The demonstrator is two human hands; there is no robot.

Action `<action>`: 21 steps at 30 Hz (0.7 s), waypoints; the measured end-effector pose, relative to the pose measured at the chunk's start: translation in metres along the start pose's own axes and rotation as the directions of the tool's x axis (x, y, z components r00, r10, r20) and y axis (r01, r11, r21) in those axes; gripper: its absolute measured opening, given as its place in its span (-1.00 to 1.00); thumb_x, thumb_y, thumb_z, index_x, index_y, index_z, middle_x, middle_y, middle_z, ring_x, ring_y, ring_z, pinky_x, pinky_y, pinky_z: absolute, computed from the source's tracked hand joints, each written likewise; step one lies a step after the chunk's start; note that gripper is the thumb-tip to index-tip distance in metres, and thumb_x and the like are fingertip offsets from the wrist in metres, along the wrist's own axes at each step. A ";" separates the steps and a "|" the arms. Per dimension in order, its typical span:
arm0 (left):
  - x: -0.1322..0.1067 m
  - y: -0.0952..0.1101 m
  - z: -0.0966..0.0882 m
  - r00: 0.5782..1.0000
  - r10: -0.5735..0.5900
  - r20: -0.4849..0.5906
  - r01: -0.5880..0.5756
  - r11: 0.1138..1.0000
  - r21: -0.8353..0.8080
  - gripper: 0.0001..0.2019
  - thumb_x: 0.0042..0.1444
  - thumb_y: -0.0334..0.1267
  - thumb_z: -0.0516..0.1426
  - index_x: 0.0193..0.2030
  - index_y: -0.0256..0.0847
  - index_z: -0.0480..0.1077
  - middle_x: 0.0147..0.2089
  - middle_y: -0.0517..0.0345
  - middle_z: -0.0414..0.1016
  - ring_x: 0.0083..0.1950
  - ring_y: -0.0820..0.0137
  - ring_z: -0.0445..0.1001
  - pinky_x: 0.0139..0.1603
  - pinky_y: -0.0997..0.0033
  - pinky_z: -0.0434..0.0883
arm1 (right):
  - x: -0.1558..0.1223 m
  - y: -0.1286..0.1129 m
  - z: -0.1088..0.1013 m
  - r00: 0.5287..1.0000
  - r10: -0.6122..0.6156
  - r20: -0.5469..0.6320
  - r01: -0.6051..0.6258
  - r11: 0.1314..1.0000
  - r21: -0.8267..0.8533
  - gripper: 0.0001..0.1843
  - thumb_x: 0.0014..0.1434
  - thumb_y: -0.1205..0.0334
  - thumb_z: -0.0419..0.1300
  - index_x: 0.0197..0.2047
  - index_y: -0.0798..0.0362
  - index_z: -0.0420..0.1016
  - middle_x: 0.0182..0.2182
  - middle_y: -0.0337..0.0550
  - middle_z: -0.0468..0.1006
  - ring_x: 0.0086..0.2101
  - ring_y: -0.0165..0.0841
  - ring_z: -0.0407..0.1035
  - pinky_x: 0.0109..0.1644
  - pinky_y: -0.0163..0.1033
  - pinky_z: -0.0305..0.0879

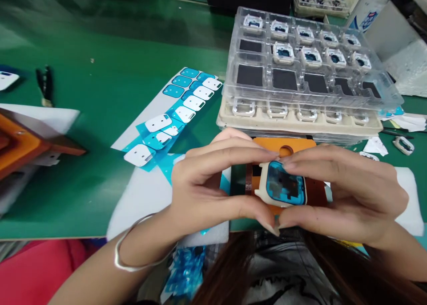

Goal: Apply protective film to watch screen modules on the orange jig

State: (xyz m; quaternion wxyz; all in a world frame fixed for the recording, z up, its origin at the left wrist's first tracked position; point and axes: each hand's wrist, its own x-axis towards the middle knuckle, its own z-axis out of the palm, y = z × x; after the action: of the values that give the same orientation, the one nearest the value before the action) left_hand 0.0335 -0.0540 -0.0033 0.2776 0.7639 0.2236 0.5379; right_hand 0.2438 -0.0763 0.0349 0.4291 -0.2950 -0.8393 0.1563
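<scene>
Between my two hands is a white watch case (285, 184) with a blue film face, held over an orange fixture block (255, 141). My left hand (213, 180) curves around the case's left side, thumb below and fingers above. From the right, my right hand (347, 185) grips the case by its top and bottom edges, index fingertip at the film's upper edge. Both thumb tips nearly meet under the case. Left of my hands, a sheet of stickers (143, 129) carries blue and white rounded pieces; its near end lies by a white foam sheet (147, 198).
Beyond my hands, a clear plastic tray (320, 91) with several watch cases sits on a cream tray (230, 118). An orange machine (23, 140) stands at left, near black tweezers (46, 84). A plastic bottle (370, 9) stands at back right. A loose case (403, 144) lies at right.
</scene>
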 end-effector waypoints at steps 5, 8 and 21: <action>0.001 0.001 -0.001 0.999 0.032 0.013 -0.032 1.000 0.001 -0.49 -0.02 0.04 0.37 0.07 -0.06 0.54 -0.16 0.07 0.68 -0.21 0.32 0.58 -0.16 0.23 0.50 | 0.001 0.000 -0.004 0.995 -0.096 0.041 0.099 0.992 -0.075 -0.80 0.15 0.20 0.41 -0.17 0.08 0.62 -0.22 0.01 0.68 -0.25 -0.20 0.60 -0.19 -0.12 0.62; 0.001 0.002 -0.001 0.999 0.042 0.032 -0.043 0.999 0.018 -0.53 0.03 0.01 0.34 0.08 -0.06 0.53 -0.14 0.07 0.68 -0.22 0.33 0.60 -0.14 0.23 0.50 | 0.000 0.000 -0.009 0.985 -0.130 0.116 0.147 0.976 -0.159 -0.80 0.20 0.22 0.38 -0.12 0.10 0.60 -0.16 0.02 0.67 -0.18 -0.22 0.60 -0.12 -0.13 0.62; 0.002 0.002 0.000 0.999 0.042 0.031 -0.044 0.996 0.081 -0.56 0.03 0.08 0.33 0.03 0.01 0.53 -0.18 0.09 0.67 -0.27 0.31 0.58 -0.17 0.17 0.51 | -0.006 -0.005 -0.008 0.996 -0.049 0.076 0.058 0.990 -0.126 -0.76 0.13 0.20 0.43 -0.16 0.02 0.53 -0.12 0.01 0.68 -0.15 -0.14 0.61 -0.08 -0.07 0.63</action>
State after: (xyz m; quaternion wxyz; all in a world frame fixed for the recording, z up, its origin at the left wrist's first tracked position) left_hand 0.0340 -0.0544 -0.0008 0.2375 0.7870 0.2248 0.5231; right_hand 0.2514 -0.0841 0.0385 0.3822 -0.2936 -0.8703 0.1012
